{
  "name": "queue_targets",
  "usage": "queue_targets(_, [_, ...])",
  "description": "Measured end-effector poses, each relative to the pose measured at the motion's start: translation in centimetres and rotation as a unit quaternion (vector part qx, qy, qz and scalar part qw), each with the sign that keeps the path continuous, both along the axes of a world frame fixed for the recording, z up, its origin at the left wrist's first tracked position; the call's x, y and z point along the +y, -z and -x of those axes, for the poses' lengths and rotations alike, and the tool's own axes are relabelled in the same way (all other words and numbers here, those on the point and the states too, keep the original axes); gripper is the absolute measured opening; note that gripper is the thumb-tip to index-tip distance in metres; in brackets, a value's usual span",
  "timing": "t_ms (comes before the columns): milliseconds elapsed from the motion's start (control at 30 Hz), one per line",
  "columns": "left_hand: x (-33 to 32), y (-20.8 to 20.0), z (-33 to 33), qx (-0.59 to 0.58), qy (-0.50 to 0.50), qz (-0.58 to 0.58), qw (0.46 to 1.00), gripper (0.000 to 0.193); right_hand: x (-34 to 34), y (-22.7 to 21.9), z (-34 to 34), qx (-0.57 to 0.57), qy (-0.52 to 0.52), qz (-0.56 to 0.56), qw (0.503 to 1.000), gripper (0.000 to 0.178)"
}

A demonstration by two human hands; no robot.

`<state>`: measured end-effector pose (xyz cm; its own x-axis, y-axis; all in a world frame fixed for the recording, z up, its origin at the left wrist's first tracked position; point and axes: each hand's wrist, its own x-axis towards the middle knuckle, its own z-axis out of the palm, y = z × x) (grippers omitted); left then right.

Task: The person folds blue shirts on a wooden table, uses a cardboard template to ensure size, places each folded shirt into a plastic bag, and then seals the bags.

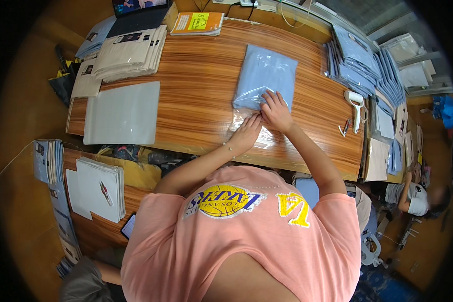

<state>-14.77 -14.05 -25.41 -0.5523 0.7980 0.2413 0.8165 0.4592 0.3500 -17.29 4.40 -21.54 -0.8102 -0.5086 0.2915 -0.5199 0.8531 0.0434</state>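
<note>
A folded light-blue cloth item (267, 70) lies in a clear plastic bag (262, 140) on the striped wooden table. The bag's loose, shiny end points toward me. My left hand (246, 134) is at this loose end, its fingers pressed together on the plastic. Just right of it, my right hand (277, 113) lies over the near edge of the blue cloth, fingers stretched and apart, thumb close to my left fingertips. What lies beneath the fingers is hidden.
Left are a translucent sheet (122, 113) and beige packets (126, 55); an orange-covered notebook (197, 23) lies behind. Right are a white lint roller (356, 108), a small cutter (344, 128) and stacked blue packets (355, 58). Another person (418, 199) is far right.
</note>
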Motion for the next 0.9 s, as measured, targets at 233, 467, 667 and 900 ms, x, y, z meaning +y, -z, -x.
queue_targets(233, [-0.1, 0.2, -0.1, 0.041, 0.000, 0.010, 0.999, 0.044, -0.9, -0.6, 0.4, -0.029, 0.026, -0.014, 0.999, 0.046])
queue_targets(467, [-0.3, 0.3, 0.2, 0.004, 0.008, -0.007, 1.000, 0.046, -0.6, -1.5, 1.9, -0.116, -0.003, -0.033, 0.993, 0.054])
queue_targets(667, [0.4, -0.5, 1.2, -0.031, -0.020, 0.031, 0.999, 0.058, 0.0, -2.6, 2.6, -0.143, -0.027, 0.002, 0.989, 0.055])
queue_targets(900, [1.5, -2.0, 1.0, -0.085, -0.071, 0.084, 0.990, 0.075, 0.0, -2.6, 2.4, -0.125, -0.017, 0.003, 0.992, 0.052])
